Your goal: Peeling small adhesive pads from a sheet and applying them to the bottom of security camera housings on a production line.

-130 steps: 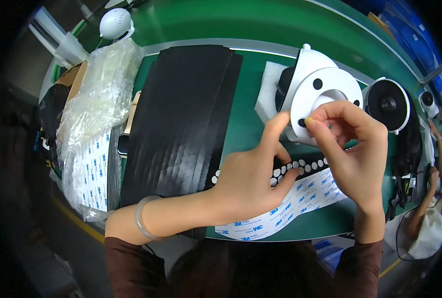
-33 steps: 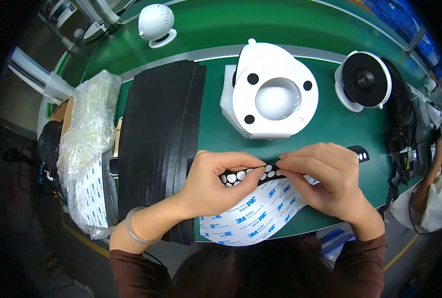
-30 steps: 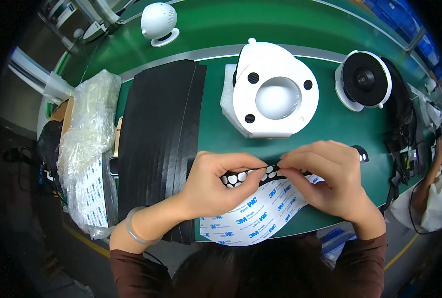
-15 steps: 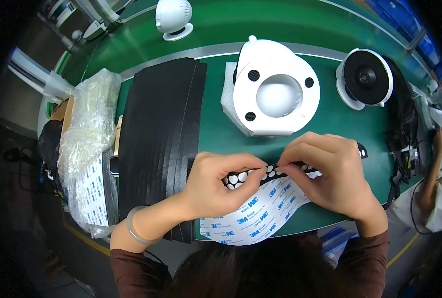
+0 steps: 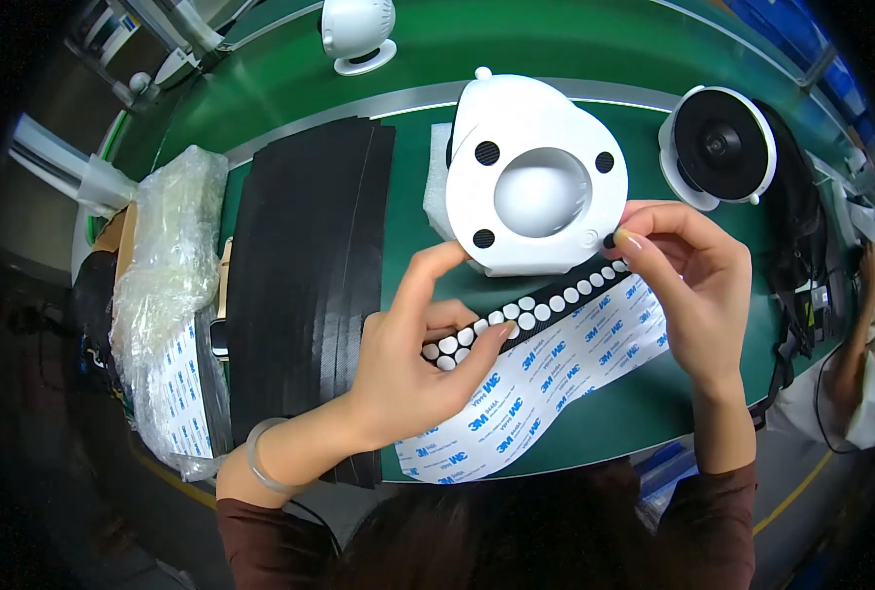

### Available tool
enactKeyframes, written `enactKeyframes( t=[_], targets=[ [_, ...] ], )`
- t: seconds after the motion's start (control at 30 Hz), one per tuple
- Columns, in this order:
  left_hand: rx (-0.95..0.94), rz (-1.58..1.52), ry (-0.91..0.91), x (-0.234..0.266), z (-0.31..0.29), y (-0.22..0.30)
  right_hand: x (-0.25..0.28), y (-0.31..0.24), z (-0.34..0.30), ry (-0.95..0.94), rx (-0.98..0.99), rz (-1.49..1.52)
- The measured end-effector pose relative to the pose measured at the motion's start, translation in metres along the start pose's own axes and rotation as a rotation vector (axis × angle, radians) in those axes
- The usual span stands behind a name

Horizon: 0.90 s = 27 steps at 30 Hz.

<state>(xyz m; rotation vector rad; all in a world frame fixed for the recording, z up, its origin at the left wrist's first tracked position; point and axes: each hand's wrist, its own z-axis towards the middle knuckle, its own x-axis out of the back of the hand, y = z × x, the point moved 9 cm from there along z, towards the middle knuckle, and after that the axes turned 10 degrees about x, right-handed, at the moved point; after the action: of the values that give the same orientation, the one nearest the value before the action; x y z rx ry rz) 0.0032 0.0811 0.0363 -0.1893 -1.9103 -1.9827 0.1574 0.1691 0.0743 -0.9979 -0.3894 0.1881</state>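
Observation:
Between the thumb and fingertip of my right hand (image 5: pixel 698 285) is a small round black pad (image 5: pixel 611 240), at the lower right of a white device base (image 5: pixel 472 202). The base lies underside up, with three black textured pads around its round opening. My left hand (image 5: pixel 413 359) holds a black strip of round white-backed adhesive pads (image 5: pixel 555 303), thumb on top and other fingers partly hidden beneath. Its index finger reaches up to the base's lower left edge. A curved sheet of white backing paper with blue print (image 5: pixel 546 379) hangs below the strip.
Stacked black sheets (image 5: pixel 305 285) lie left of my hands, beside a bubble-wrapped bundle (image 5: pixel 177 256). One white device with a black round front (image 5: pixel 721 147) stands at right, another white device (image 5: pixel 357 29) at the back. A person's arm (image 5: pixel 865 324) shows at far right.
My right hand has lifted away from the strip to the base with a black pad. My left index finger has stretched up to the base, leaving more of the strip visible.

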Motion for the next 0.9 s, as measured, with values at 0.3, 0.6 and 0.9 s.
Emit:
enactKeyframes(
  t=[0.3, 0.6, 0.9],
  targets=[
    [-0.051, 0.046, 0.013, 0.001, -0.002, 0.003, -0.008, -0.001, 0.002, -0.011, -0.010, -0.071],
    [-0.050, 0.057, 0.011, 0.002, -0.003, 0.004, -0.009, -0.006, 0.003, 0.007, 0.058, -0.115],
    [-0.106, 0.117, -0.010, 0.001, -0.003, 0.010, -0.010, -0.013, 0.003, 0.005, 0.120, -0.194]
  ],
)
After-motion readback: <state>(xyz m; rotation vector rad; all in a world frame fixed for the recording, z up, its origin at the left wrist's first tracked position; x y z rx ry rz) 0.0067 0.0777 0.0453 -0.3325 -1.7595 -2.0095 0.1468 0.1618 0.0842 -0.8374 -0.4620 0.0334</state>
